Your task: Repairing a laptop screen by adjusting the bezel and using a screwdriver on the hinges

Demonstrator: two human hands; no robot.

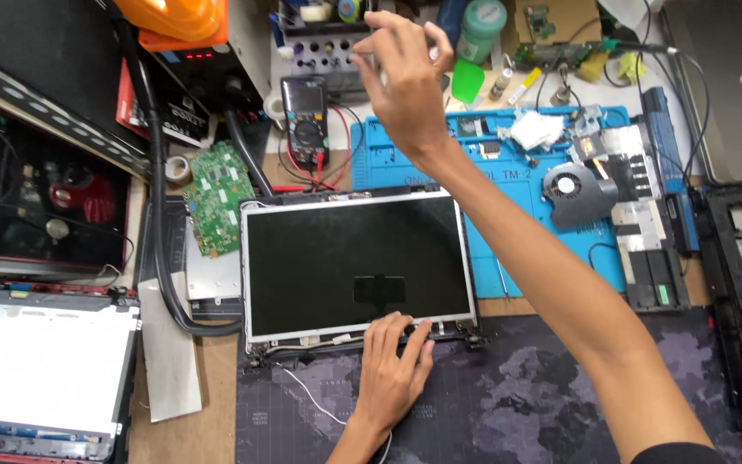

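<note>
Panel (358,262): black glass, silver frame. Mat (526,404) under it: dark grey with a paler map-like mottling. Second mat (517,202): bright blue. Board (216,199): green. Meter (306,120): black, red and black leads. Fan (579,193): grey. Bottle (481,27): teal. Hose (161,249): black. Top-left casing (173,19): orange. Worktop (178,430): tan wood.

Bright even overhead light, soft shadows, slight motion blur

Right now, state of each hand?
Left hand: open, fingers flat on the bottom edge of the laptop screen, holding nothing.
Right hand: raised over the tool rack, fingers curled; cannot tell if it holds anything.
</note>
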